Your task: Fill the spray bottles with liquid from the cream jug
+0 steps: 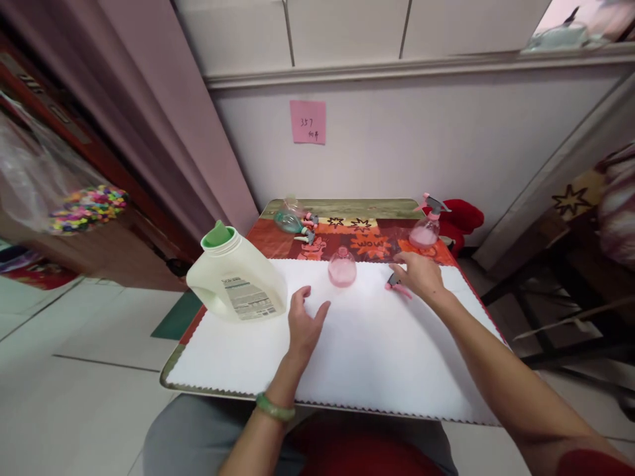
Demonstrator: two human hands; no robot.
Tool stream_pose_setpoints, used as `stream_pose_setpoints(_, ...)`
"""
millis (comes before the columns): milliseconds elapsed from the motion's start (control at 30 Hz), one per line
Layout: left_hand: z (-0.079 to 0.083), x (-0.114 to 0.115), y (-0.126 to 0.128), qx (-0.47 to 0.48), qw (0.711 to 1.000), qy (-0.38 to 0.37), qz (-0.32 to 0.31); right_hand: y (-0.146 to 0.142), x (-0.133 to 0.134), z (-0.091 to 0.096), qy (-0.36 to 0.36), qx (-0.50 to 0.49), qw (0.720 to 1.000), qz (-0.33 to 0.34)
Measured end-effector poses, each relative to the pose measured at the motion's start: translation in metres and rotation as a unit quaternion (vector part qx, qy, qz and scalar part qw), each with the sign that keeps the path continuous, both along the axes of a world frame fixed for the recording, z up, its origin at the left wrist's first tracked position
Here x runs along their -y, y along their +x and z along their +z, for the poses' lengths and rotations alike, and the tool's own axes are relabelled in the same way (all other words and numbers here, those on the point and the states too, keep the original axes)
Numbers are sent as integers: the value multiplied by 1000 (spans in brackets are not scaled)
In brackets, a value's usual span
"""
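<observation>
My left hand (pixel 306 324) is open over the white mat, thumb and fingers apart, nothing in it. Just beyond it stands a small clear pink spray bottle (pixel 342 270) without a spray head, its neck bare. My right hand (pixel 421 274) is right of that bottle, fingers curled at a pink and grey trigger spray head (pixel 395 280). The grip is partly hidden by the hand. To the left of my left hand, a large cream detergent jug (pixel 243 281) stands upright, with a green spout insert (pixel 218 233) in its uncapped mouth.
Behind the white mat (pixel 347 360), a pink spray bottle (pixel 425 230) with its head on stands at the table's back right. At the back left are a teal-tinted bottle (pixel 288 219) and loose spray heads (pixel 307 234). A wall rises behind the table; a dark stool (pixel 560 297) stands to the right.
</observation>
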State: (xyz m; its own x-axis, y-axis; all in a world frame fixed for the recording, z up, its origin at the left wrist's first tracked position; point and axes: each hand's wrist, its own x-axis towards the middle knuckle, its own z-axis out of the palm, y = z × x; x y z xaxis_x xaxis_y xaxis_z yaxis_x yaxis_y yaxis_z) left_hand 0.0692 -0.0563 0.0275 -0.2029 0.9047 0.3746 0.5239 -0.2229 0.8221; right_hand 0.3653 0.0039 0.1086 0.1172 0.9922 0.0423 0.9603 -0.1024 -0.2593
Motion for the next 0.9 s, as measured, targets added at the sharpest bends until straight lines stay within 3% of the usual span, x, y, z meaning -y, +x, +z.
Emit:
stream_pose_setpoints(100, -8, -29, 27, 27, 999, -40, -2, 26, 5, -17, -71, 48, 996, -15)
stream_pose_setpoints(233, -14, -59, 58, 14, 998, -57, 5, 29, 10, -32, -86, 56, 995, -5)
stream_pose_setpoints(367, -13, -73, 76, -14, 996, -78, 29, 26, 6, -34, -76, 57, 995, -4)
stream_pose_setpoints(500, -14, -74, 80, -47, 994, -83, 44, 31, 0, -14, -39, 39, 998, -3)
stream_pose_setpoints(567, -15, -74, 80, -58, 994, -84, 46, 33, -4, 6, -1, 22, 1000, 5)
stream_pose_setpoints(633, -17, -74, 78, -66, 993, -87, 47, 30, -9, 32, 62, -67, 996, 22)
stream_pose_setpoints(667, -18, -75, 78, -69, 993, -88, 47, 27, -13, 46, 105, -166, 980, 35)
stream_pose_setpoints(700, -19, -75, 77, -71, 992, -89, 46, 21, -16, 59, 141, -288, 945, 56)
stream_pose_setpoints(767, -19, -75, 76, -74, 992, -91, 44, 4, -23, 82, 185, -510, 835, 97)
stream_pose_setpoints(833, -19, -74, 75, -74, 992, -91, 42, -17, -28, 96, 198, -627, 744, 120)
stream_pose_setpoints(900, -17, -72, 74, -72, 992, -93, 41, -39, -33, 102, 198, -672, 702, 127)
